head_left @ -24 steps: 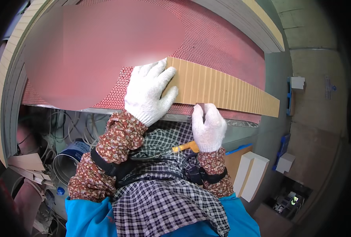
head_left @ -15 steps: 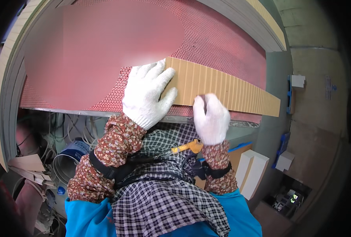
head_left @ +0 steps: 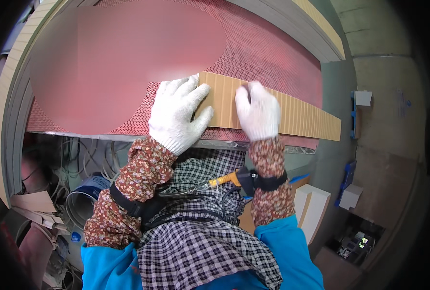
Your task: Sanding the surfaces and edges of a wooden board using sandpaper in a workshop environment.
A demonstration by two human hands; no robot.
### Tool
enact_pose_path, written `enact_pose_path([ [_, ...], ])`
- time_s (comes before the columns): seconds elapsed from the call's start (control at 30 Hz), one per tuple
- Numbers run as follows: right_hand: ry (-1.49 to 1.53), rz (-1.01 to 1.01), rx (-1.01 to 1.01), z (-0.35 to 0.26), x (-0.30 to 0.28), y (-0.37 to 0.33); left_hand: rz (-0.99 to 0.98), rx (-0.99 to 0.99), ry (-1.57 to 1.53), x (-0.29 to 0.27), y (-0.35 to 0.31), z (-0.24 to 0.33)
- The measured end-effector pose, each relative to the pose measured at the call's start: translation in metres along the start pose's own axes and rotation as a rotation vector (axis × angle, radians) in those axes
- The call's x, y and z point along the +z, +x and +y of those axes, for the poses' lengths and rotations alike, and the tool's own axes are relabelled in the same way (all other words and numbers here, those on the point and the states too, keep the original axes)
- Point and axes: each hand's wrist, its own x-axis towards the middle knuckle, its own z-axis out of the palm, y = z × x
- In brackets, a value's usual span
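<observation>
A long tan strip with ribs across its face (head_left: 307, 114) lies on a red mesh-patterned work surface (head_left: 297, 63), its right end reaching past the surface's edge. My left hand (head_left: 176, 113), in a white knit glove, rests flat at the strip's left end with fingers apart. Over the middle of the strip is my right hand (head_left: 257, 111), also gloved, its fingers pinched together. A small dark reddish edge shows at those fingertips, too little to name. Blur over the far left of the surface hides what lies there.
Pale wood-edged stacked boards (head_left: 316, 24) border the far right, with more along the left (head_left: 4, 145). Below left are a blue-and-white bucket (head_left: 91, 186), cables and wood scraps (head_left: 36, 203). A yellow-handled tool (head_left: 224, 180) hangs before my apron. White blocks (head_left: 313, 210) stand lower right.
My right hand has moved away from me, from the strip's near edge up across its face. The left hand stays on the strip, which has shifted slightly left in the picture.
</observation>
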Motion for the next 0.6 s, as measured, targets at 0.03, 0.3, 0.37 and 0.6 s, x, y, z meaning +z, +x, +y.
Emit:
enact_pose_path([
  [0.03, -0.022, 0.006, 0.007, -0.002, -0.003, -0.018, 0.001, 0.006, -0.008, 0.0, 0.0, 0.0],
  [0.3, 0.056, 0.029, 0.042, -0.014, -0.015, -0.081, 0.016, 0.008, -0.008, -0.002, 0.0, 0.001],
  [0.37, 0.056, 0.067, -0.029, -0.006, -0.008, -0.057, 0.007, 0.017, 0.0, -0.003, 0.0, 0.001],
  [0.6, -0.159, -0.088, 0.034, 0.0, -0.001, 0.041, 0.028, 0.025, 0.008, 0.003, 0.0, -0.001],
])
